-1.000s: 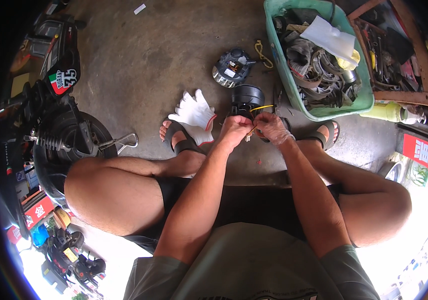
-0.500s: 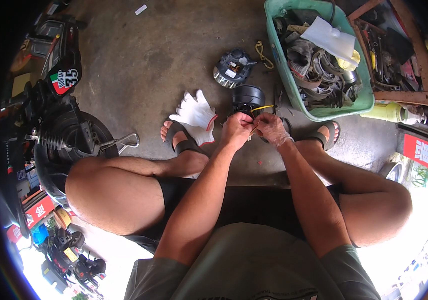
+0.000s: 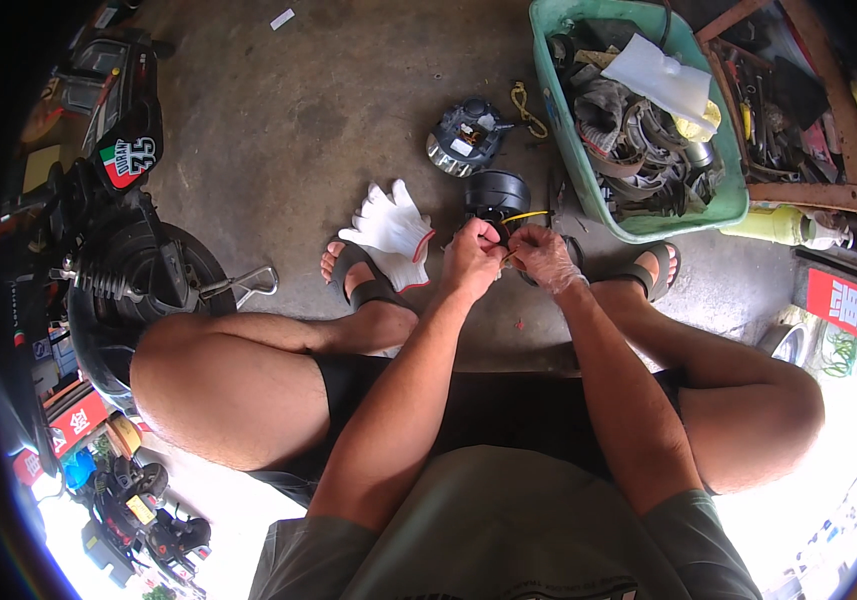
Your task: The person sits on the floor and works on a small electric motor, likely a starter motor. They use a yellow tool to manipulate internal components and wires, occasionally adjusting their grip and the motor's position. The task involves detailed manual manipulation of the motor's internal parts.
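Observation:
My left hand [image 3: 473,257] and my right hand [image 3: 545,257] meet close together above the concrete floor, fingers pinched on a thin yellow wire [image 3: 523,215]. The wire runs up to a round black motor part [image 3: 496,193] that sits on the floor just beyond my knuckles. What lies between my fingertips is hidden. A second round part [image 3: 464,136], silver and black with a small label, lies a little farther off. A pair of white cotton gloves [image 3: 391,229] lies left of my hands, next to my left sandalled foot [image 3: 358,281].
A green plastic bin [image 3: 573,150] full of greasy metal parts and a white rag stands at the upper right. A yellow bottle [image 3: 774,224] lies beside it. A scooter's rear wheel and spring [image 3: 138,280] stand at the left. A yellow cord [image 3: 525,107] lies by the bin.
Both hands stayed together at the yellow wire, with only small finger shifts. Nothing else has moved.

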